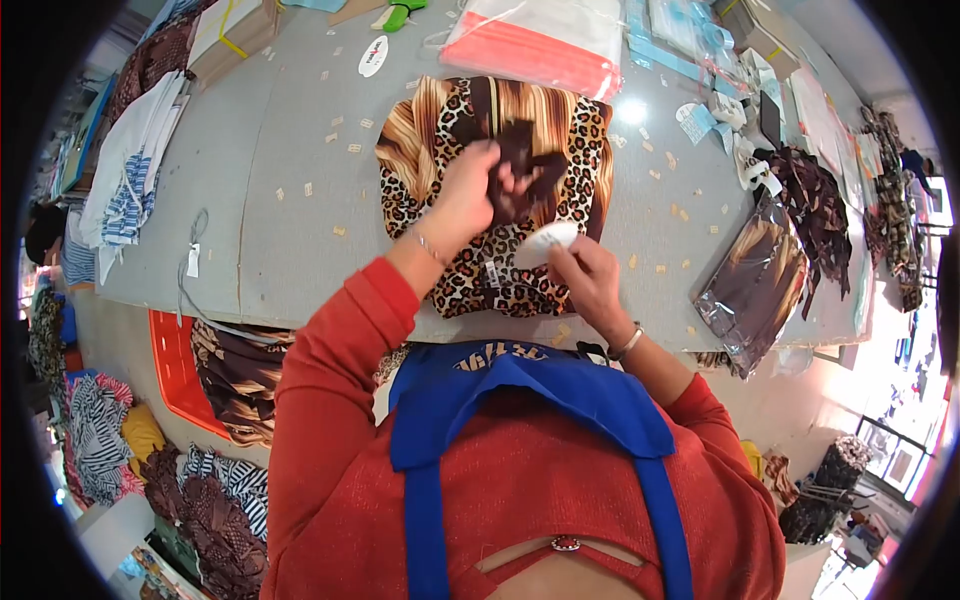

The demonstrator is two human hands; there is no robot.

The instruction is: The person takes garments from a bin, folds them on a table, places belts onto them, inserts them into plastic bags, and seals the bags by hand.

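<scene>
One folded leopard-print fabric garment (475, 265) lies on the grey counter (310, 260); left hand (468, 190) clutches bunched dark-brown cloth (517, 150), right hand (590, 280) pinches a white oval tag (545, 243): apparently tag placement, next calling for steadied cloth.

Top (560, 500): red knit, faint sparkle, long sleeves (335, 345), left one looks folded at the cuff. Over it a blue apron (530, 378), two wide straps (422, 530), pale lettering (500, 355), can't read it. Small oval ornament (565, 544) at the neckline, pale rim. Left hand (468, 190): bare, thin bracelet (428, 246). Right hand (592, 282): bare, silvery bangle (627, 341).
</scene>
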